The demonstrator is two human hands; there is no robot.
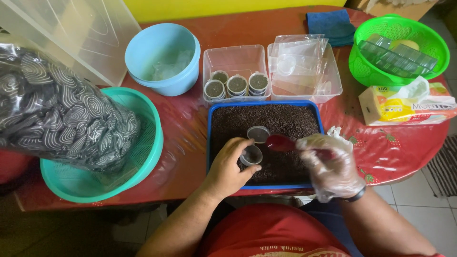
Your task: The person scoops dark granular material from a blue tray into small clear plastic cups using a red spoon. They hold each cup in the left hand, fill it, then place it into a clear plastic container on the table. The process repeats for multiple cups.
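My left hand [229, 167] is bare, forearm angling in from lower left, fingers curled in a pinching grip with the thumb tucked against the fingertips. My right hand [331, 164] wears a thin clear glove, wrist banded in black, fingers closed, forearm coming in from lower right

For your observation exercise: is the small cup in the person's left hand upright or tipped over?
Upright. The small clear cup, gripped by the left hand over the blue tray, has its round mouth facing up toward the camera. How full it is: cannot tell.

Two green baskets [143, 157] [362, 66], two clear tubs [209, 57] [333, 81], one blue bowl [176, 81].
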